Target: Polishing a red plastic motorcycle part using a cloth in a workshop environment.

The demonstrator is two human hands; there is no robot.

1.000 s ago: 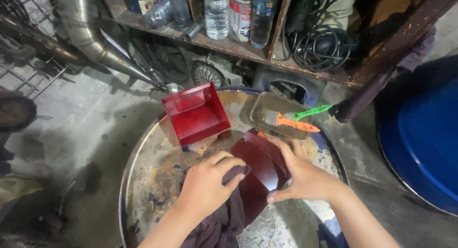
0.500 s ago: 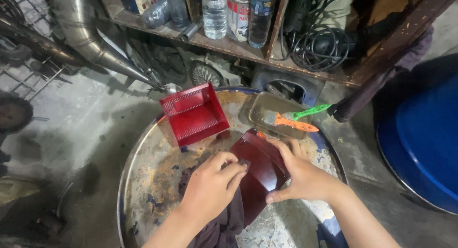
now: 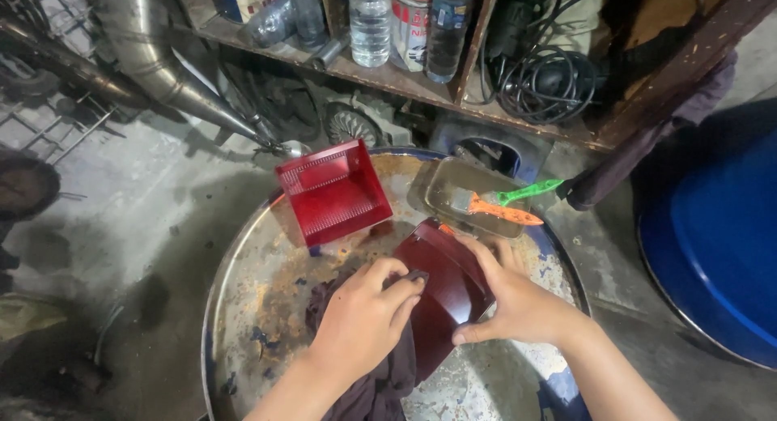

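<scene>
I am pressing a dark rag [image 3: 380, 380] with my clenched left hand [image 3: 360, 324] onto the glossy, curved dark-red plastic cover [image 3: 441, 287], which my right hand [image 3: 518, 304] is gripping on the rusty round drum top [image 3: 259, 291].

Left hand [image 3: 362, 317] curled (fingers bent), right hand [image 3: 518, 304] gripping.

On the shelf above my drum I see a white-and-red labelled tin [image 3: 410, 20], flanked by a clear plastic bottle [image 3: 371, 24] and a darker bottle with a blue label [image 3: 447, 28]. Farther left stands a blue-and-white can [image 3: 240, 0].
</scene>
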